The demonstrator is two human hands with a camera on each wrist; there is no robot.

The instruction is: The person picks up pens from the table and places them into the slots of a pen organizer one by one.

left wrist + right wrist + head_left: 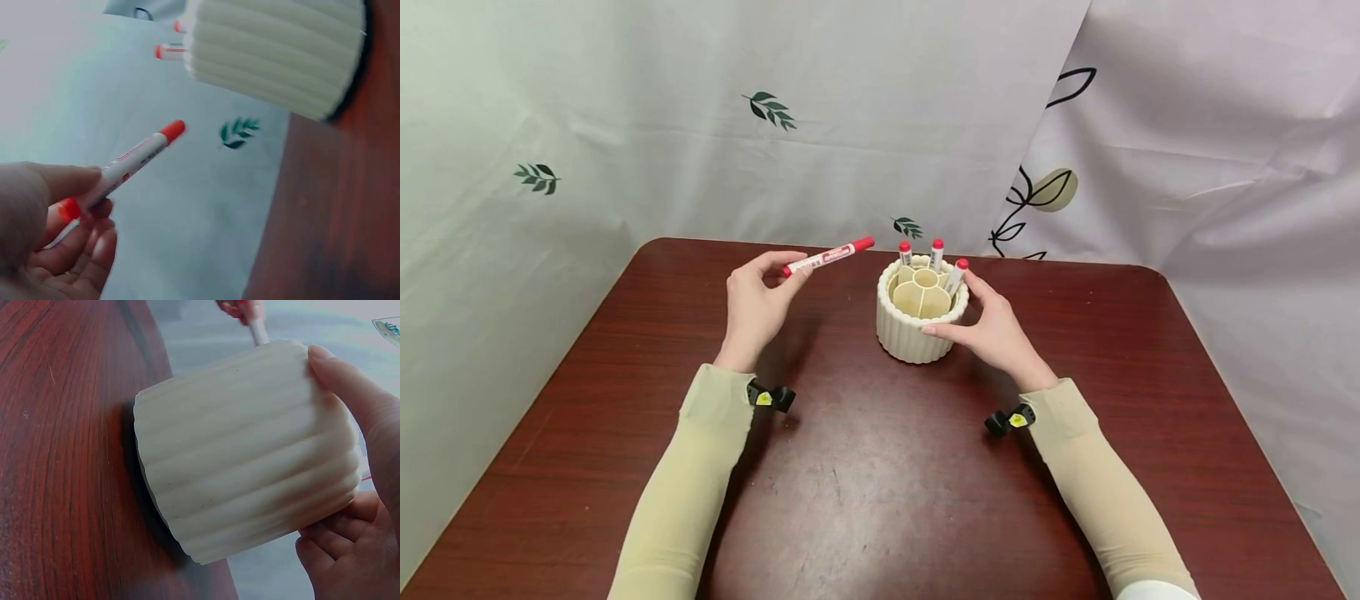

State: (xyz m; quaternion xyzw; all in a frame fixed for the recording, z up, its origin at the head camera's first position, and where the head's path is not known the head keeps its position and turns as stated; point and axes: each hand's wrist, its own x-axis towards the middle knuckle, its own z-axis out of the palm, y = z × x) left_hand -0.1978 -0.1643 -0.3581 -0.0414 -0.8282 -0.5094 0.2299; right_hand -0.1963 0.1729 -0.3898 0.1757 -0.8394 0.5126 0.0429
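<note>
My left hand (756, 304) pinches a white marker with red ends (831, 256) between thumb and fingers, above the table. The marker slants up to the right, its red cap end (174, 130) pointing toward the pen holder. That holder (913, 333) is cream, round and ribbed, with a scalloped rim and petal-shaped compartments inside. My right hand (992, 329) grips its right side, the thumb at the front rim and the fingers round the far side. Three similar red-topped markers stand in the back and right compartments; one of them (937, 252) is at the back.
The holder stands on a dark red-brown wooden table (850, 467), toward its far edge. Behind the table hangs a pale curtain (850, 125) printed with leaves. Each wrist wears a small black camera, the left one (771, 397) just above the table.
</note>
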